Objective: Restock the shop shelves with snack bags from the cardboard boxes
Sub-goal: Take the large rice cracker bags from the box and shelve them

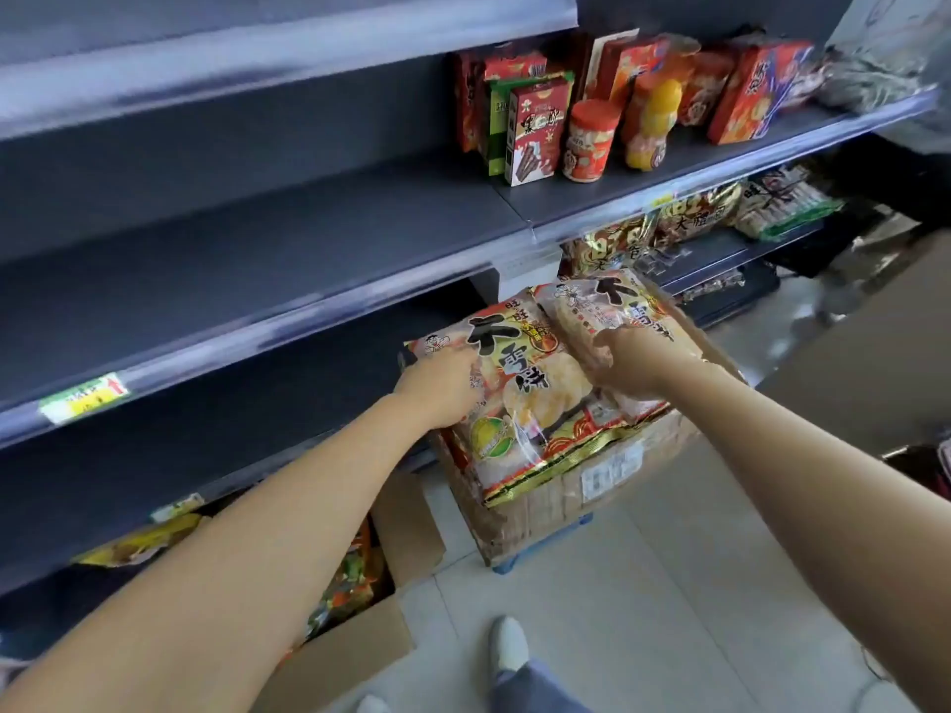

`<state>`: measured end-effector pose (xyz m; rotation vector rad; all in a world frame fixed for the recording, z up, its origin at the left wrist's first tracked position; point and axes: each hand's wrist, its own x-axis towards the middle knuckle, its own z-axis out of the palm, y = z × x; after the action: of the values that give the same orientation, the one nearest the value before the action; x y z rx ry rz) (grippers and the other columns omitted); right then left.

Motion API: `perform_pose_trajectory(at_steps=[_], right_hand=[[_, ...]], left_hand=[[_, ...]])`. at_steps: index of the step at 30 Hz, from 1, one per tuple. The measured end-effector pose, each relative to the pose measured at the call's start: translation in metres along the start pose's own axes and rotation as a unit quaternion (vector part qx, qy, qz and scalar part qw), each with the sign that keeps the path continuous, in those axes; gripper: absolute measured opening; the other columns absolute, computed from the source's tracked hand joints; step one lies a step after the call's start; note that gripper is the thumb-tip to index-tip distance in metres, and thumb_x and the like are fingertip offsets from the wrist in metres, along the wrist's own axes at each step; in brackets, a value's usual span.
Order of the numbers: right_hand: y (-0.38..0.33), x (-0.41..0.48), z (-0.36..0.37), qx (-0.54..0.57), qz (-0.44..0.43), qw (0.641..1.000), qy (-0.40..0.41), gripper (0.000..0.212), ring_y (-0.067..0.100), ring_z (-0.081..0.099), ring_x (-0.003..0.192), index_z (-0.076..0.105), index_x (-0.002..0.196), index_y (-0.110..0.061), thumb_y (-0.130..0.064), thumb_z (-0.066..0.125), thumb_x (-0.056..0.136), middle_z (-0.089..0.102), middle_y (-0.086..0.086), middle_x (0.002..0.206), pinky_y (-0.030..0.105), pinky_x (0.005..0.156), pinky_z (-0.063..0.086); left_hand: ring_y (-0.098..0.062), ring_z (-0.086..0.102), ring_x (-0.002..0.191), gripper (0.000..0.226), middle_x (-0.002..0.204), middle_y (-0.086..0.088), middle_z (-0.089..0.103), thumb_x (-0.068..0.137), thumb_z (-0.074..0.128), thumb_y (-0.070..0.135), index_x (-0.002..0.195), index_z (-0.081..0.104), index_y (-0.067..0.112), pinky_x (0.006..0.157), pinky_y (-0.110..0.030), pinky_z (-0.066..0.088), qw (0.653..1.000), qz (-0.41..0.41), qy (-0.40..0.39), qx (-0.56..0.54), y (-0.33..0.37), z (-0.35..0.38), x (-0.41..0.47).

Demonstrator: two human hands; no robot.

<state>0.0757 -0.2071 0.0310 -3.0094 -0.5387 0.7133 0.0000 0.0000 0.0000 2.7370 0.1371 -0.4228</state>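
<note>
The left hand (437,391) grips one snack bag (525,409). The right hand (635,362) grips a second bag (612,306). Both bags are just above the cardboard box (556,499). This looks like the picking-up step. Next, the bags need to go flat and neat on the dark shelf (231,280).

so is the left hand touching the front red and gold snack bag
Touching. The head view shows the left hand gripping the left edge of the front red and gold plastic snack bag, with no gap between them.
</note>
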Motion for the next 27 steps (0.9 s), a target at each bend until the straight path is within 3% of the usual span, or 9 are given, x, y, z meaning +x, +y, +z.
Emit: perform_pose_trajectory(at_steps=[3,5,7,10,14,17,19,23,27], right_hand=[[0.010,0.022,0.010,0.039,0.000,0.999,-0.034,0.054,0.029,0.057,0.111,0.041,0.140,-0.008,-0.033,0.055,0.094,0.058,0.014,0.127,0.038,0.092,0.051],[0.009,0.031,0.016,0.080,-0.001,0.995,-0.054,0.053,0.028,0.057,0.101,0.041,0.139,-0.005,-0.030,0.055,0.094,0.058,0.016,0.125,0.034,0.083,0.050],[0.006,0.040,0.023,0.113,-0.004,0.992,-0.059,0.059,0.028,0.057,0.099,0.033,0.145,-0.006,-0.025,0.055,0.094,0.057,0.018,0.128,0.033,0.080,0.047],[0.000,0.051,0.032,0.138,-0.020,0.987,-0.084,0.077,0.034,0.053,0.118,0.013,0.152,-0.007,-0.027,0.058,0.092,0.046,0.019,0.142,0.039,0.098,0.046],[-0.004,0.062,0.042,0.175,0.008,0.976,-0.130,0.081,0.032,0.032,0.138,0.022,0.149,-0.005,-0.045,0.058,0.089,0.035,0.015,0.150,0.042,0.113,0.030],[-0.004,0.067,0.044,0.247,0.028,0.961,-0.121,0.079,0.031,0.035,0.136,0.026,0.147,0.000,-0.042,0.059,0.089,0.037,0.016,0.148,0.040,0.110,0.033],[-0.004,0.069,0.044,0.319,0.045,0.937,-0.133,0.083,0.031,0.040,0.132,0.027,0.146,-0.002,-0.046,0.063,0.085,0.038,0.014,0.147,0.043,0.108,0.038],[-0.008,0.067,0.045,0.391,0.071,0.904,-0.156,0.078,0.030,0.055,0.114,0.049,0.131,-0.009,-0.057,0.069,0.073,0.056,0.008,0.128,0.045,0.099,0.046],[-0.017,0.058,0.043,0.442,0.078,0.877,-0.172,0.094,0.035,0.053,0.119,0.044,0.137,-0.005,-0.060,0.073,0.066,0.055,0.012,0.132,0.051,0.100,0.046]], left_hand=[[-0.029,0.054,0.114,0.067,0.133,-0.010,0.049,0.086,0.062,0.034,0.140,0.034,0.008,0.091,-0.037,0.049,0.979,-0.138,-0.026,-0.147,-0.006,0.024,0.025],[-0.032,0.047,0.123,0.091,0.143,-0.015,0.039,0.080,0.068,0.036,0.149,0.013,0.012,0.099,-0.041,0.046,0.932,-0.219,-0.046,-0.286,-0.008,0.035,0.033],[-0.033,0.045,0.126,0.100,0.148,-0.015,0.033,0.073,0.072,0.036,0.150,0.010,0.021,0.102,-0.045,0.044,0.880,-0.267,-0.054,-0.388,-0.007,0.043,0.038],[-0.029,0.042,0.129,0.089,0.149,-0.009,0.035,0.079,0.072,0.029,0.148,0.018,0.013,0.100,-0.037,0.039,0.841,-0.288,-0.048,-0.455,-0.004,0.049,0.037],[-0.019,0.050,0.100,0.044,0.117,-0.002,0.055,0.088,0.066,0.017,0.127,0.046,0.008,0.082,-0.034,0.039,0.776,-0.320,-0.046,-0.541,0.001,0.054,0.034],[-0.020,0.061,0.082,0.030,0.095,-0.007,0.063,0.086,0.067,0.009,0.114,0.057,0.006,0.075,-0.033,0.049,0.747,-0.332,-0.026,-0.576,0.000,0.054,0.033],[-0.025,0.065,0.085,0.037,0.098,-0.010,0.067,0.078,0.073,0.005,0.112,0.060,0.001,0.078,-0.036,0.054,0.744,-0.336,-0.004,-0.577,-0.001,0.054,0.035],[-0.032,0.061,0.105,0.110,0.125,-0.014,0.055,0.040,0.090,0.017,0.135,0.037,0.012,0.083,-0.048,0.056,0.743,-0.348,0.046,-0.570,-0.005,0.056,0.042],[-0.033,0.048,0.119,0.095,0.137,-0.013,0.035,0.069,0.081,0.008,0.142,0.021,0.013,0.094,-0.048,0.050,0.805,-0.334,0.098,-0.481,0.003,0.018,0.021]])
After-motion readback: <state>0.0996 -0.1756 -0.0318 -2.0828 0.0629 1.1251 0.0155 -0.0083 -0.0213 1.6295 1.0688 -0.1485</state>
